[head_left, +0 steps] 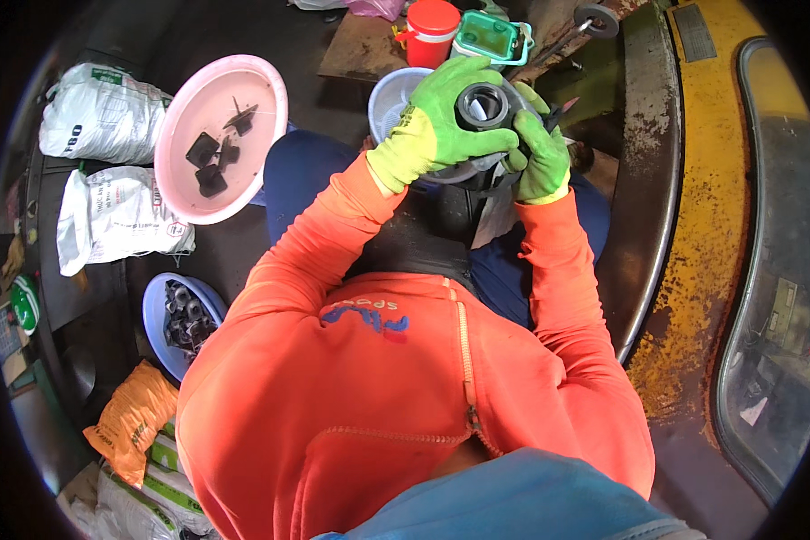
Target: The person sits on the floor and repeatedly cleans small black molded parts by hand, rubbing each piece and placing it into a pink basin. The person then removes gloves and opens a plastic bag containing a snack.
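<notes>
Both my hands wear green and yellow gloves and are raised in front of my chest, above my lap. My left hand (pixel 430 124) curls its fingers and thumb round a black ring-shaped part (pixel 504 97) with a round opening. From the other side, my right hand (pixel 542 155) grips the same part, fingers bent against its edge. The gloves hide much of the part, and I cannot make out its full shape. Just behind my left hand is a light blue basin (pixel 385 97), partly covered by the hands.
To the left, a pink basin (pixel 173 180) holds several black pieces (pixel 210 180). A blue basin (pixel 156 328) of small black parts stands nearer. White sacks (pixel 108 112) lie beyond. A red jug (pixel 427 40) and green basket (pixel 490 36) stand ahead; a rusty yellow machine (pixel 693 270) borders my right.
</notes>
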Tool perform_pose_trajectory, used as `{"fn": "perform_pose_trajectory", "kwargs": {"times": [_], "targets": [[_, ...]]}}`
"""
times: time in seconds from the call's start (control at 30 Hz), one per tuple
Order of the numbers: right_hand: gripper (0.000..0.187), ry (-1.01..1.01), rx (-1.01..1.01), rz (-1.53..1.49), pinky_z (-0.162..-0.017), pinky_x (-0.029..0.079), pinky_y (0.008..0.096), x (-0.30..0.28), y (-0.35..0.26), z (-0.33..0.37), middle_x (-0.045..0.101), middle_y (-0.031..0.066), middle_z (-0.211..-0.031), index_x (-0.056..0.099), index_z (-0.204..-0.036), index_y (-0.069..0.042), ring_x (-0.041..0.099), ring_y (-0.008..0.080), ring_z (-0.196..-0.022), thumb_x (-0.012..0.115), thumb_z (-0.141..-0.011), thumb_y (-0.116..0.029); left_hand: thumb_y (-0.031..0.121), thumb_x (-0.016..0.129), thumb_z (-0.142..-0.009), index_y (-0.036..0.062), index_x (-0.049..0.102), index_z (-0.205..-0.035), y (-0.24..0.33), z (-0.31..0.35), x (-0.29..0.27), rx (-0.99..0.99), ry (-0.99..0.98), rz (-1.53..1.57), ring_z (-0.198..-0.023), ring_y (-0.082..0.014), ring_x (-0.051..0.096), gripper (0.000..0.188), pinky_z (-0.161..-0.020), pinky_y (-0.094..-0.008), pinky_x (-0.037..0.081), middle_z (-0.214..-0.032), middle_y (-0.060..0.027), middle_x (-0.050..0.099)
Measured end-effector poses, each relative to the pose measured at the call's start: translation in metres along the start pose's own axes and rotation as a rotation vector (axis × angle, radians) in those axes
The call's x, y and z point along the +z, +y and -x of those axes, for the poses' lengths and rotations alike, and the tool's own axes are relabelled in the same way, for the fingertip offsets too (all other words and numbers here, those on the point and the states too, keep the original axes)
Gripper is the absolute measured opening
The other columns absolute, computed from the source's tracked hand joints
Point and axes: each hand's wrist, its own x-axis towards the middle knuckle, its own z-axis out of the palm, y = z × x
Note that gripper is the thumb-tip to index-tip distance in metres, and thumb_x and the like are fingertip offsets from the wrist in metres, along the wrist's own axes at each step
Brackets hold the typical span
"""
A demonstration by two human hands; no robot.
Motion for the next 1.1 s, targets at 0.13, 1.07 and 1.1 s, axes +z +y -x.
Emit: {"fn": "perform_pose_trajectory", "kwargs": {"times": [0.13,1.07,1.1], "targets": [[0.038,0.067,0.071,-0.08,-0.046,0.036,0.021,0.002,0.011,0.009,0.06,0.0019,-0.08,0.058,-0.113,-0.004,0.049,0.0091,-0.053,0.051,-0.098,-0.038,0.019,0.088,-0.065,0.0015,0.062,-0.115,0.004,0.0,-0.018,0.04,0.143,0.005,-0.114,-0.0229,0.058,0.059,-0.097,-0.0351,0.047,-0.127,-0.0128,0.059],[0.07,-0.263,-0.21,0.239,-0.103,0.044,0.0368,0.016,0.025,0.02,0.054,0.0117,-0.131,0.042,-0.138,0.0,0.054,0.0222,-0.119,0.07,-0.086,-0.038,0.013,0.084,-0.067,0.0016,0.062,-0.111,0.044,0.021,0.007,-0.016,0.164,0.107,-0.094,-0.0206,0.064,0.051,-0.083,-0.0333,0.052,-0.106,-0.0096,0.065],[0.069,-0.261,-0.153,0.159,-0.102,0.044,0.0361,0.017,0.02,0.021,0.055,0.011,-0.13,0.043,-0.137,0.0,0.055,0.021,-0.118,0.071,-0.085,-0.036,0.013,0.084,-0.067,0.002,0.062,-0.111,0.044,0.021,0.003,0.01,0.115,0.1,-0.094,-0.0209,0.064,0.05,-0.083,-0.0333,0.052,-0.106,-0.0098,0.065]]}}
